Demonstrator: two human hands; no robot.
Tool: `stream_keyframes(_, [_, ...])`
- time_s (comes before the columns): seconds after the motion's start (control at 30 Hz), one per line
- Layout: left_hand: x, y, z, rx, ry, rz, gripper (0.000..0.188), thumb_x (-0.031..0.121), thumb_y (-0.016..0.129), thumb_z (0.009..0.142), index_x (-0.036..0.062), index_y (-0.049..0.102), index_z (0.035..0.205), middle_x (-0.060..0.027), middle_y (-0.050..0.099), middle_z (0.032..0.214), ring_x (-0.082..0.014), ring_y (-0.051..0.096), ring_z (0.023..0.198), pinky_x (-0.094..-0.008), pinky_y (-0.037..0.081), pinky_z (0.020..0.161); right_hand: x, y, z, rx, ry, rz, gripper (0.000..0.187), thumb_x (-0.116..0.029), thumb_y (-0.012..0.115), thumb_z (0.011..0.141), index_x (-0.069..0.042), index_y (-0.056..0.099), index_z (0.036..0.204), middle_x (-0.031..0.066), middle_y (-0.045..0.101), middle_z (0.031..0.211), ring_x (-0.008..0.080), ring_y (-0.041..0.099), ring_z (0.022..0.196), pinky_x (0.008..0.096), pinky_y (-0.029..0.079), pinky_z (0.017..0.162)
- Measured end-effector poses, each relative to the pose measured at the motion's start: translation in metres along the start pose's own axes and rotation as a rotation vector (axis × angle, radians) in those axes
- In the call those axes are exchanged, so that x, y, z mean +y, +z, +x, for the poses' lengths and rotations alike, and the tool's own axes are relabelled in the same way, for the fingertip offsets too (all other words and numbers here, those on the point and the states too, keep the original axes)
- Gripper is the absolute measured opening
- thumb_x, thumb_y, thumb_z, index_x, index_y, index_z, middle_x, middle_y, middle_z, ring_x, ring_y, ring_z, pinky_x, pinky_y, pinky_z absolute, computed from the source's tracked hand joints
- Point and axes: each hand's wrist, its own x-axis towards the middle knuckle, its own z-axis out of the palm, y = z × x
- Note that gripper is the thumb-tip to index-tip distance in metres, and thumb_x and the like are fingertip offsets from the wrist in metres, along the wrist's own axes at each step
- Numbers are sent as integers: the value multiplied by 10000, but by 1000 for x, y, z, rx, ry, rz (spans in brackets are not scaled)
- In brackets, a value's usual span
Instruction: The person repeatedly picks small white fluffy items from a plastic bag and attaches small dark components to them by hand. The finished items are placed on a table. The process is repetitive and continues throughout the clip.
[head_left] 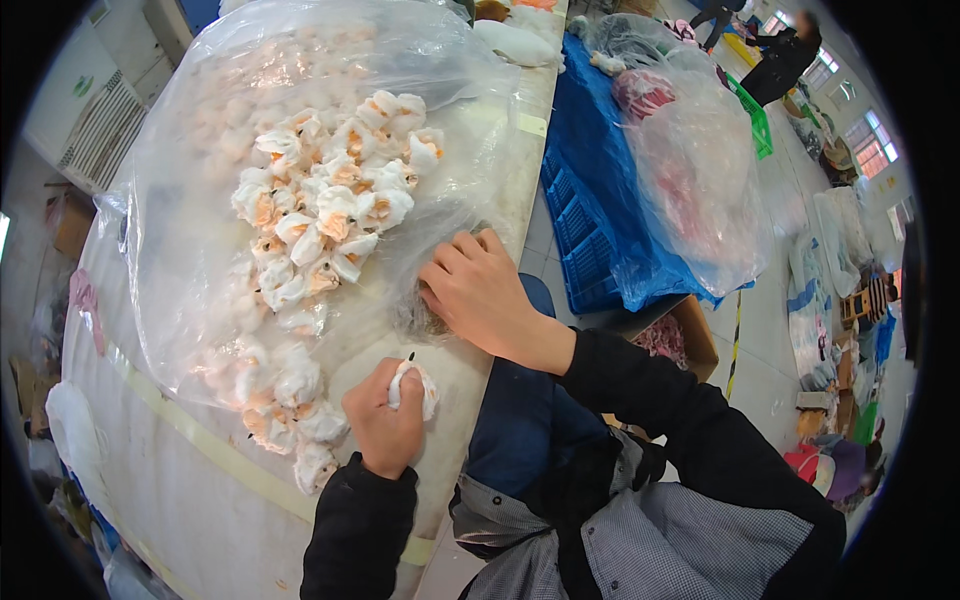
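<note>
My left hand (385,420), near the table's front edge, is closed around a white artificial flower head (428,395). A thin dark tip sticks up from it. Just above and to the right, my right hand (478,290) has its fingers curled down into a crumpled clear plastic bag (405,285); what the fingertips hold is hidden. A pile of white and peach flower heads (335,205) lies beyond both hands, partly spilling from a large clear plastic bag (190,130). Several more flower heads (295,375) lie left of my left hand.
The pale table (230,500) carries yellowish tape strips. Right of it stands a blue crate (580,245) under blue sheeting, with a clear bag of pinkish things (690,190). A cardboard box (695,335) is below. A person (785,60) stands far off at the upper right.
</note>
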Motion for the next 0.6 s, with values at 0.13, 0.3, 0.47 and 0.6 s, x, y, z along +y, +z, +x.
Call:
stream_keyframes(0.13, [-5, 0, 1, -2, -52, -48, 132, 95, 628, 922, -16, 658, 857, -133, 572, 642, -185, 540, 554, -333, 460, 579, 1, 2, 1, -52, -17, -21, 119, -129, 733, 796, -92, 684, 898, 66, 639, 918, 257, 581, 954, 391, 418, 857])
stream_keyframes(0.3, [-4, 0, 0, -18, -57, -55, 128, 97, 632, 926, -12, 663, 868, -128, 574, 640, -178, 542, 555, -331, 463, 578, 4, -1, -6, -108, -8, -49, 107, -160, 746, 850, -104, 697, 926, 38, 647, 911, 242, 582, 960, 378, 420, 861])
stream_keyframes(0.47, [-1, 0, 1, -47, -47, -51, 122, 96, 635, 928, -9, 668, 876, -125, 581, 641, -177, 552, 555, -327, 465, 578, 5, -14, -10, 37, -14, 297, 109, -76, 763, 835, -83, 715, 933, 48, 669, 907, 256, 615, 904, 375, 480, 789])
stream_keyframes(0.6, [2, 0, 1, -72, -33, -43, 115, 94, 638, 925, -5, 668, 876, -127, 591, 647, -180, 573, 560, -329, 469, 579, -16, -34, -24, 4, 126, 706, 138, -29, 766, 851, -59, 744, 984, 74, 695, 923, 266, 648, 827, 354, 520, 697])
